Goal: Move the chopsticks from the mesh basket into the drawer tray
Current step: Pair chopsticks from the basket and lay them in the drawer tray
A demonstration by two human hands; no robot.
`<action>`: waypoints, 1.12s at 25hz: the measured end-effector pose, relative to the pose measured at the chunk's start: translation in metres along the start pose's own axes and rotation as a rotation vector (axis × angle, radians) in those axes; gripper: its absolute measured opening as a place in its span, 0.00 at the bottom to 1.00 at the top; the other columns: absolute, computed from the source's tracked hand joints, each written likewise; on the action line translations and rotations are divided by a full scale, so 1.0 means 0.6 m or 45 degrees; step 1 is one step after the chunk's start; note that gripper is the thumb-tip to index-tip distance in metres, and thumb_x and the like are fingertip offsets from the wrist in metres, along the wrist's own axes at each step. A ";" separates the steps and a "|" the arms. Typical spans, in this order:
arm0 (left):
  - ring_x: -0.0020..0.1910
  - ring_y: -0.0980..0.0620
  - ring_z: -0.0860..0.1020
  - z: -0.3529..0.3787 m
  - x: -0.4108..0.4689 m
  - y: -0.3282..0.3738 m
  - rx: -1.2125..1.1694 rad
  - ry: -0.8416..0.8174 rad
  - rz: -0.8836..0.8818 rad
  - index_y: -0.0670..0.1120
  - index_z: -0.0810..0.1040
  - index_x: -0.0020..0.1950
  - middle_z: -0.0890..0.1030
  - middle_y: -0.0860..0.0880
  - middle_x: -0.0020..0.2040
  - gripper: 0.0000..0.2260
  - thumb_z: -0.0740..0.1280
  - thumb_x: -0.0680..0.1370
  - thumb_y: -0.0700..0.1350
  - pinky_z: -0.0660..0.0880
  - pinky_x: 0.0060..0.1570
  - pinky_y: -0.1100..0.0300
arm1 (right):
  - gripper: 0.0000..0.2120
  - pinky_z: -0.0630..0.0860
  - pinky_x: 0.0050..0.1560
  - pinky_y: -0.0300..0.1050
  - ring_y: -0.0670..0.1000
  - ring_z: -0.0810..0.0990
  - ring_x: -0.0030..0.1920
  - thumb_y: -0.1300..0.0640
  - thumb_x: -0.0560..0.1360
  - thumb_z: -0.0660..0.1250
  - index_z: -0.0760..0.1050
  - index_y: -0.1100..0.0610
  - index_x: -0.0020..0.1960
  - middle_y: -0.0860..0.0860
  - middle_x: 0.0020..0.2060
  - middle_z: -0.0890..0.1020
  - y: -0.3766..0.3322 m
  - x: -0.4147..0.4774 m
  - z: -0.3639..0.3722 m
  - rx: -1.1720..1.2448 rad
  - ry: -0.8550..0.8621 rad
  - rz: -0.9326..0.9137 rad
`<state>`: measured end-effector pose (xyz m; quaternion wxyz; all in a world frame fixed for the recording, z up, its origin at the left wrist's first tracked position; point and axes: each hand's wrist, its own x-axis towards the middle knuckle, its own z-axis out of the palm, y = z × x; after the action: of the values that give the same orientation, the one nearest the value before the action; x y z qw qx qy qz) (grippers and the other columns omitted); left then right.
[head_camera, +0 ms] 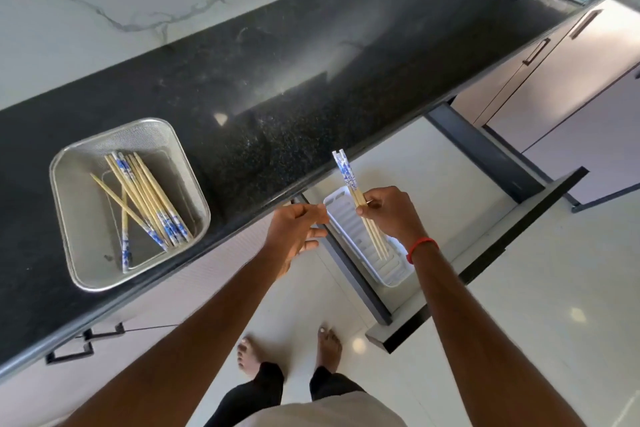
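Black speckled stone forms the desk (pixel 311 55), which runs across the view from lower left to upper right. On its left part sits one square mesh basket (pixel 74 163) of silvery wire. Inside it lies a loose pile of bamboo chopsticks (pixel 145 198) with blue-and-white patterned ends; about eight can be counted, though they overlap too much for a sure count. Most lie roughly parallel with the patterned ends toward the near corner, one points the other way, and two cross the rest at an angle.

Below the desk edge one drawer (pixel 485 156) stands pulled out, with a pale floor and dark side walls. At its left side lies one white ribbed tray (pixel 341 222), long and narrow.

The right hand (pixel 391 215) hovers over this tray, its fingers (pixel 372 203) closed around a small bundle of held chopsticks (pixel 358 199), two or three, gripped near the middle. Their patterned ends rise toward the desk edge, and their plain tips slant down to the tray's ribs; whether they touch cannot be told. One red band (pixel 420 248) circles the right wrist.

The left hand (pixel 298 229) is just beside the tray's left edge, below the desk rim, with its fingers loosely curled and pinched together, holding nothing that can be seen.

Two bare feet (pixel 329 345) stand on the pale floor tiles (pixel 519 340) beneath.
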<state>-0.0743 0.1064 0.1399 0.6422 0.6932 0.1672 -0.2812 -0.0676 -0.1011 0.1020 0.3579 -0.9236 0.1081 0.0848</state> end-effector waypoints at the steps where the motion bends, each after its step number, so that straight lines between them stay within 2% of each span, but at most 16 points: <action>1: 0.48 0.47 0.85 0.005 0.005 -0.008 0.014 0.003 -0.012 0.45 0.83 0.48 0.86 0.48 0.48 0.08 0.68 0.81 0.48 0.80 0.47 0.55 | 0.06 0.75 0.38 0.45 0.53 0.78 0.34 0.54 0.69 0.73 0.79 0.53 0.36 0.47 0.27 0.78 0.016 0.006 0.010 -0.053 -0.026 0.017; 4: 0.48 0.49 0.85 0.009 0.015 -0.025 0.046 0.035 -0.053 0.43 0.83 0.53 0.86 0.48 0.50 0.10 0.68 0.81 0.50 0.80 0.45 0.58 | 0.06 0.78 0.43 0.46 0.57 0.82 0.41 0.55 0.69 0.74 0.83 0.56 0.44 0.54 0.37 0.85 0.058 0.015 0.045 -0.145 -0.119 0.121; 6: 0.49 0.49 0.85 0.005 0.016 -0.034 0.054 0.055 -0.082 0.42 0.82 0.56 0.86 0.47 0.51 0.12 0.67 0.81 0.49 0.80 0.44 0.58 | 0.07 0.77 0.44 0.44 0.58 0.83 0.44 0.55 0.69 0.74 0.83 0.57 0.45 0.56 0.41 0.86 0.085 0.017 0.069 -0.171 -0.187 0.186; 9: 0.49 0.50 0.84 -0.003 0.011 -0.051 0.062 0.081 -0.110 0.42 0.82 0.55 0.86 0.48 0.51 0.11 0.67 0.81 0.49 0.79 0.43 0.59 | 0.05 0.77 0.43 0.43 0.58 0.84 0.44 0.55 0.69 0.75 0.81 0.56 0.38 0.55 0.38 0.85 0.110 0.021 0.096 -0.203 -0.262 0.263; 11: 0.49 0.49 0.85 -0.008 0.011 -0.062 0.073 0.100 -0.123 0.43 0.83 0.53 0.86 0.48 0.50 0.10 0.67 0.81 0.49 0.79 0.44 0.58 | 0.09 0.77 0.43 0.44 0.58 0.83 0.44 0.55 0.68 0.75 0.77 0.55 0.34 0.55 0.37 0.83 0.119 0.022 0.108 -0.234 -0.303 0.306; 13: 0.49 0.49 0.84 -0.010 0.011 -0.069 0.078 0.107 -0.139 0.44 0.83 0.51 0.86 0.48 0.50 0.10 0.67 0.81 0.49 0.79 0.45 0.57 | 0.09 0.79 0.45 0.45 0.59 0.83 0.44 0.57 0.68 0.74 0.75 0.56 0.33 0.56 0.37 0.83 0.124 0.022 0.117 -0.272 -0.355 0.339; 15: 0.49 0.49 0.84 -0.009 0.013 -0.073 0.091 0.101 -0.143 0.45 0.83 0.51 0.86 0.48 0.50 0.09 0.67 0.81 0.49 0.79 0.46 0.57 | 0.02 0.80 0.48 0.47 0.61 0.83 0.47 0.62 0.70 0.70 0.80 0.57 0.40 0.58 0.43 0.84 0.129 0.020 0.123 -0.313 -0.366 0.346; 17: 0.49 0.49 0.84 -0.005 0.015 -0.075 0.103 0.091 -0.145 0.46 0.83 0.51 0.86 0.48 0.50 0.09 0.66 0.81 0.49 0.79 0.45 0.57 | 0.11 0.80 0.53 0.50 0.62 0.82 0.52 0.65 0.72 0.64 0.82 0.57 0.50 0.59 0.49 0.84 0.138 0.016 0.131 -0.326 -0.296 0.324; 19: 0.49 0.49 0.84 -0.002 0.018 -0.075 0.102 0.081 -0.152 0.45 0.83 0.51 0.86 0.49 0.50 0.09 0.66 0.81 0.49 0.79 0.44 0.58 | 0.14 0.79 0.55 0.51 0.63 0.81 0.54 0.65 0.74 0.61 0.80 0.56 0.55 0.59 0.52 0.84 0.143 0.010 0.137 -0.347 -0.240 0.281; 28: 0.47 0.50 0.84 0.002 0.027 -0.079 0.122 0.086 -0.157 0.46 0.83 0.51 0.85 0.50 0.48 0.09 0.67 0.81 0.49 0.78 0.42 0.59 | 0.15 0.76 0.51 0.48 0.60 0.81 0.52 0.67 0.74 0.58 0.77 0.58 0.56 0.57 0.51 0.83 0.147 -0.004 0.146 -0.486 -0.295 0.148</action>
<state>-0.0898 0.1086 0.0921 0.5838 0.7206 0.2177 -0.3042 -0.0999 -0.1049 -0.0181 0.1814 -0.9508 0.1015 0.2296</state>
